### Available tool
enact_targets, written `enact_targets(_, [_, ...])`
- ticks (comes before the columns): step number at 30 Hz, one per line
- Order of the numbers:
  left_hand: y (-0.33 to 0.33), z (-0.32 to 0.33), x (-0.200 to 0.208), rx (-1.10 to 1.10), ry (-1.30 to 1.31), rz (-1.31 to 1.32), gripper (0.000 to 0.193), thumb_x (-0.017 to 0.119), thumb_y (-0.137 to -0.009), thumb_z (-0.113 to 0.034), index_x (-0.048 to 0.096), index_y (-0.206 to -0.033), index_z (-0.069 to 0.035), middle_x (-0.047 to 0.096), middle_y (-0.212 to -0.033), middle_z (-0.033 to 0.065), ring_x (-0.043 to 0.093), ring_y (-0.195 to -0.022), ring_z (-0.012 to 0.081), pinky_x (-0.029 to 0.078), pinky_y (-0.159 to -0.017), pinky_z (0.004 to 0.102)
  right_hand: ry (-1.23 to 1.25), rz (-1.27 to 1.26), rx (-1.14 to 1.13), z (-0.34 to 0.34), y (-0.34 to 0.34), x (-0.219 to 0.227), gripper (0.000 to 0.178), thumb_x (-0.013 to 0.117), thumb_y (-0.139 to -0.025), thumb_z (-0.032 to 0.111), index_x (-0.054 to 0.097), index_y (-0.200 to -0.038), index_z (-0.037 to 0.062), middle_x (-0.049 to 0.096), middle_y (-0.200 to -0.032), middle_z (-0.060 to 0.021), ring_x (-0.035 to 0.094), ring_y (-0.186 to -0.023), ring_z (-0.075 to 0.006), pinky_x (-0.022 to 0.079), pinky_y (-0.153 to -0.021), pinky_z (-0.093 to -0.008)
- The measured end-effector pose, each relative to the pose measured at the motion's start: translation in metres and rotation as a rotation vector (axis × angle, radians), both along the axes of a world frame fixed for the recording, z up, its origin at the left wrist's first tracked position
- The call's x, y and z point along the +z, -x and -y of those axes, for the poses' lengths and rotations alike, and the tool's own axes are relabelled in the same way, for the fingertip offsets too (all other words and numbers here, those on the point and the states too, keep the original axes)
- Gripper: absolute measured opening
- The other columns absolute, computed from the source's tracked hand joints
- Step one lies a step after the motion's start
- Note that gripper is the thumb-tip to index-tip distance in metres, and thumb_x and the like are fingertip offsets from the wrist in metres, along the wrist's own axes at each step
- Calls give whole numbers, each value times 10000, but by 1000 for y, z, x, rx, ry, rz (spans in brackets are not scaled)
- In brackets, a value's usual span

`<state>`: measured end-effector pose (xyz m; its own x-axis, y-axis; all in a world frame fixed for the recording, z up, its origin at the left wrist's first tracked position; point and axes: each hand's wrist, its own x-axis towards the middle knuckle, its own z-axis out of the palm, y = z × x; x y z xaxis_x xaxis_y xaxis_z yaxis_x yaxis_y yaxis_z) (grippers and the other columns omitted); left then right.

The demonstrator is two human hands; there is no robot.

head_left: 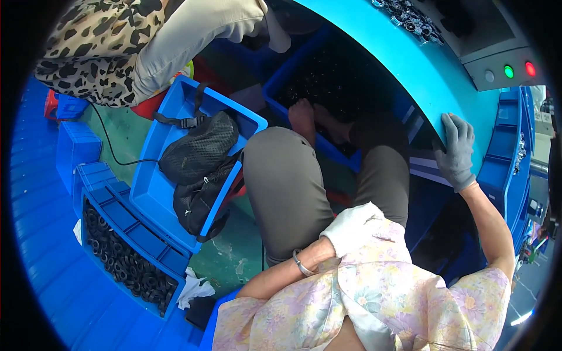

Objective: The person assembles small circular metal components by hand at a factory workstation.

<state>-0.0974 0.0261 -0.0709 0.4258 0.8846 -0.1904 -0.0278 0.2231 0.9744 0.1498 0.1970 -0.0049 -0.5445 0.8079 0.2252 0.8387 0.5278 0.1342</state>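
Note:
My left hand, in a white glove, rests on my lap against the flowered top. Its fingers are not clearly visible, so I cannot tell whether they are curled. A metal bracelet circles that wrist. My right hand, in a grey glove, lies at the edge of the turquoise tabletop. Its fingers are stretched out over the surface, with the thumb apart, and it holds nothing.
A blue crate holds a black mesh bag. Black rings fill a bin at lower left. Shiny parts lie on the tabletop near a lit control box. Another person's pale trouser leg is at upper left.

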Motion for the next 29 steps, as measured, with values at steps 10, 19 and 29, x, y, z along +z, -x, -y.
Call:
enact_targets(10, [7, 21, 7, 16, 3, -2, 174, 612, -867, -214, 601, -929, -52, 635, -908, 121, 634, -837, 304, 488, -718, 363, -23, 5, 19, 14, 3, -3, 644, 707, -710, 55, 452, -1300, 102, 502, -1213, -150, 479, -1103, -370, 390, -936, -466])
enact_targets(19, [5, 18, 7, -66, -13, -33, 164, 596, -896, -152, 617, -1010, -37, 645, -950, 112, 635, -873, 225, 493, -768, 315, -1, 2, -17, 14, -1, -9, 677, 695, -689, 12, 451, -1315, 97, 488, -1232, -152, 467, -1127, -365, 384, -974, -454])
enact_targets(29, [-8, 12, -8, -72, -47, 24, 206, 605, -881, -215, 602, -991, -42, 644, -956, 153, 644, -886, 310, 499, -761, 373, -39, 6, 5, 0, 0, -9, 640, 681, -718, 27, 458, -1314, 96, 501, -1230, -147, 479, -1110, -360, 386, -963, -454])
